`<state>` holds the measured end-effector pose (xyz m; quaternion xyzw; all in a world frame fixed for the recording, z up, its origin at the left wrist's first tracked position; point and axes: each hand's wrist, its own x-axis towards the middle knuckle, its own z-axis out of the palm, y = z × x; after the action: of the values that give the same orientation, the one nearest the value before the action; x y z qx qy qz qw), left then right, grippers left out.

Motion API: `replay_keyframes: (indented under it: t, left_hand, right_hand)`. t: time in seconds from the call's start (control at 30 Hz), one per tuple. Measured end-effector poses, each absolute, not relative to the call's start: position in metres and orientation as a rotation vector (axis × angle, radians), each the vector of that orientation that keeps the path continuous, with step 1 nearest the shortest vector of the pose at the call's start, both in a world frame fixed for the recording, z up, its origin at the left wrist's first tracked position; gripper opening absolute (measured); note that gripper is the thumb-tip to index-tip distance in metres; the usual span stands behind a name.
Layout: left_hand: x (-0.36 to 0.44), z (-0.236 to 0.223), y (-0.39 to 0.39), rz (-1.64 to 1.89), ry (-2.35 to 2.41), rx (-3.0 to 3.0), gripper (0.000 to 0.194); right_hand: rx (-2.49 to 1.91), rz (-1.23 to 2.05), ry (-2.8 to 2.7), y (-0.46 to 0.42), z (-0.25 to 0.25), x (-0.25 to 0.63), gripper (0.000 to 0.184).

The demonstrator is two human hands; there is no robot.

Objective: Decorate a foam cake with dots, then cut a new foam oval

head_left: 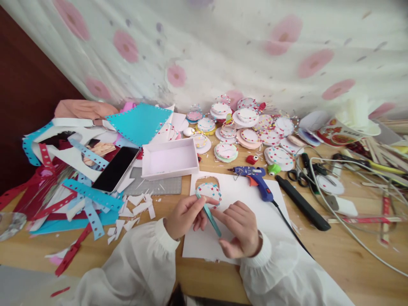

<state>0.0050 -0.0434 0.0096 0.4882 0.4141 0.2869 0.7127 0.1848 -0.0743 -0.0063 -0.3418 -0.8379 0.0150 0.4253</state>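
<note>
My left hand (184, 217) pinches a slim teal stick (211, 220) between thumb and fingers, and its lower end slants down toward me. My right hand (241, 228) is at the right of the stick, with its index finger reaching to it and its thumb apart. Whether that fingertip touches the stick I cannot tell. Just beyond my fingers a round white piece ringed with red and blue dots (208, 189) lies on a white paper sheet (199, 242), partly hidden by the left hand.
A blue glue gun (263, 185) lies on the sheet's right side. Behind are a white box (170, 158) and several decorated paper discs (250, 136). Paper scraps and a phone (116, 169) crowd the left. A black bar (302, 204), scissors (298, 177) and cables spread over the right.
</note>
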Motion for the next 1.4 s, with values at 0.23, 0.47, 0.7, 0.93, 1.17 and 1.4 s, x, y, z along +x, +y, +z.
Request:
replay_keyframes:
  t: [0.23,0.47,0.7,0.93,1.17,1.4]
  left_hand:
    - [0.001,0.005,-0.041,0.648,0.859,1.091,0.052]
    - [-0.002,0.003,-0.042,0.713,0.949,1.196,0.052]
    - [0.000,-0.005,-0.041,0.754,0.886,1.228,0.048]
    - [0.000,-0.012,-0.042,0.761,0.906,1.219,0.049]
    - [0.000,-0.005,-0.043,0.686,0.904,1.250,0.052]
    - [-0.001,-0.005,-0.046,0.590,0.813,1.246,0.051]
  right_hand:
    - [-1.695,-0.310,-1.552,-0.050,-0.011,0.230,0.012]
    - [-2.281,-0.356,-1.442,-0.037,-0.033,0.252,0.059]
    - [-2.109,-0.109,-1.391,-0.037,-0.024,0.248,0.037]
    - [-1.481,0.217,-1.261,-0.046,-0.018,0.225,0.053]
    - [-1.468,0.194,-1.295,-0.056,-0.024,0.214,0.054]
    - [-1.439,0.158,-1.337,-0.060,-0.023,0.212,0.054]
